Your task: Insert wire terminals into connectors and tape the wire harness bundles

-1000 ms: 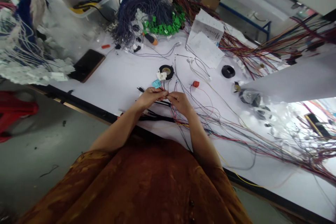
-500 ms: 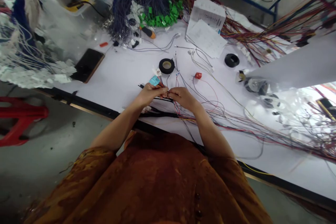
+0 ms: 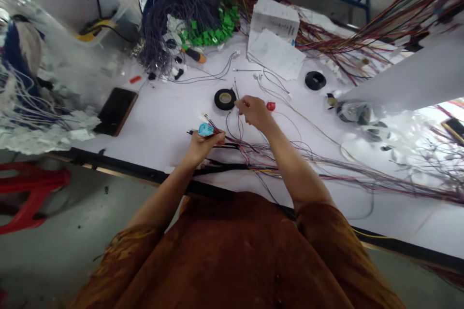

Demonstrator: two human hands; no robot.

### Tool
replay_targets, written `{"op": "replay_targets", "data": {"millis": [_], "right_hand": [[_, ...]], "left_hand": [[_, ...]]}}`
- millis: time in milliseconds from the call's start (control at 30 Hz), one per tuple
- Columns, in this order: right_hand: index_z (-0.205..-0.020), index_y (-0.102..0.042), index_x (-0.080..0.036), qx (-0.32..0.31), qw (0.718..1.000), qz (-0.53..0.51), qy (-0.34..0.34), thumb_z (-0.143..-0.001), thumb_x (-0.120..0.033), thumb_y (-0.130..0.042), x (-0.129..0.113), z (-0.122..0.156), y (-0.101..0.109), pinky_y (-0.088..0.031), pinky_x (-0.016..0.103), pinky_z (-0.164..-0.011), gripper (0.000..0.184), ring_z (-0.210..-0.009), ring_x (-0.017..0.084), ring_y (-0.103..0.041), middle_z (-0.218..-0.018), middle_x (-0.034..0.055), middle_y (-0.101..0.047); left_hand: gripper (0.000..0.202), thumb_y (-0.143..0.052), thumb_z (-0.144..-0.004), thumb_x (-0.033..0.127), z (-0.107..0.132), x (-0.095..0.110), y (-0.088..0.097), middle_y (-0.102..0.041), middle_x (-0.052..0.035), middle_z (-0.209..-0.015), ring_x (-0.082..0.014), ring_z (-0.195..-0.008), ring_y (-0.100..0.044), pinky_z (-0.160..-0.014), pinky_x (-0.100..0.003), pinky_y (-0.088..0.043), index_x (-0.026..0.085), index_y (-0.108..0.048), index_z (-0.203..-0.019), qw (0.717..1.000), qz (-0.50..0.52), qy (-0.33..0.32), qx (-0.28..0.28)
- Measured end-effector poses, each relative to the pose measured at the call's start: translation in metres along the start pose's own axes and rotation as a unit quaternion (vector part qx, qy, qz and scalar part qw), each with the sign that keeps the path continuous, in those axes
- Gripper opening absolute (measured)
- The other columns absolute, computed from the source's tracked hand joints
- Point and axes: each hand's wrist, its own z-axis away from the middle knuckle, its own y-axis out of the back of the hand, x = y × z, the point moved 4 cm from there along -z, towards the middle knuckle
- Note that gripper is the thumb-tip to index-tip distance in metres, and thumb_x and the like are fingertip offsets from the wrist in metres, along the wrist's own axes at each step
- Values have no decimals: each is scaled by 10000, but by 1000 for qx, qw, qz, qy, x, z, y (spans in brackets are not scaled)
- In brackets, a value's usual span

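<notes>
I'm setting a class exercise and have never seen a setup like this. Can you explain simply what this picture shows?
No machine here: a camera worn on a person's head looks down at their bare hands over a white table. The left hand grips a bundle of coloured wires ending in a blue connector. The right hand is raised beside a roll of black tape, its fingers pinched together; I cannot tell whether they hold a thin wire. Nearby lie printed papers, a phone and green connectors.
</notes>
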Motion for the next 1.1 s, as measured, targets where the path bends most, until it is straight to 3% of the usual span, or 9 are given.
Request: {"op": "replay_targets", "data": {"millis": [100, 267, 400, 500, 567, 700, 767, 867, 1100], "right_hand": [[-793, -639, -145, 68, 994, 48, -66, -800, -425, -755, 1, -56, -19, -469, 342, -782, 303, -906, 248, -621, -814, 134, -663], [-973, -619, -121, 5, 992, 92, -91, -735, -108, -759, -9, -81, -61, -455, 421, -925, 276, -1077, 299, -599, -1072, 192, -645], [-974, -602, -129, -22, 994, 109, -21, -720, -42, -661, -22, -63, -54, -459, 395, -908, 274, -1001, 259, -584, -1066, 154, -628], [-1058, -569, -176, 27, 998, 28, 47, -788, -110, -569, -30, -35, -22, -462, 342, -830, 278, -855, 189, -564, -896, 42, -613], [-1084, -552, -193, 19, 997, -31, 64, -823, -164, -536, -31, -8, -1, -460, 301, -770, 263, -794, 157, -546, -851, 5, -590], [-1173, -520, -231, -147, 981, -123, -38, -845, -237, -529, -19, 48, 16, -411, 202, -553, 329, -689, 122, -524, -818, -20, -575], [-1198, -522, -253, -192, 965, -157, -82, -848, -256, -537, -13, 67, 18, -366, 174, -471, 350, -647, 111, -514, -808, -25, -577], [-1135, -582, -256, -183, 957, -205, -90, -865, -283, -553, -7, 76, 17, -312, 147, -416, 273, -605, 90, -494, -783, -29, -570], [-1059, -644, -226, -200, 937, -269, -98, -872, -278, -595, -4, 66, 10, -222, 148, -368, 200, -498, 64, -436, -683, -33, -568]], "left_hand": [[287, -767, -728, 427, 2, -3, -2, -706, -35, -670, -150, -623, -646, -640, -283, -557, 144, -736, -762, 1000, 4, -1, -11], [293, -791, -702, 430, 3, -12, 0, -718, -37, -695, -161, -656, -656, -638, -287, -558, 155, -744, -792, 1000, 12, 5, -7], [315, -798, -689, 442, 0, -12, 1, -713, -36, -686, -166, -657, -663, -640, -292, -564, 150, -739, -794, 1000, 14, 8, -14], [336, -796, -679, 453, -2, -8, 0, -709, -35, -674, -169, -654, -671, -635, -293, -569, 141, -734, -789, 1000, 17, 12, -12], [329, -786, -686, 452, -3, -3, -1, -710, -38, -673, -165, -651, -672, -634, -287, -568, 136, -728, -760, 1000, 13, 4, -9], [319, -775, -689, 446, -6, 3, -1, -697, -33, -650, -148, -608, -651, -589, -261, -540, 135, -722, -736, 1000, -17, -15, -9], [322, -778, -677, 442, -9, 4, 0, -681, -22, -634, -134, -578, -626, -560, -249, -522, 134, -729, -758, 999, -34, -20, -6], [314, -789, -660, 428, -14, 7, 1, -638, 4, -601, -108, -547, -571, -524, -227, -489, 138, -733, -764, 998, -54, -43, -2], [347, -791, -685, 378, -18, 13, 0, -705, -31, -781, -100, -617, -583, -501, -194, -445, 150, -760, -946, 994, -64, -71, -51]]}}
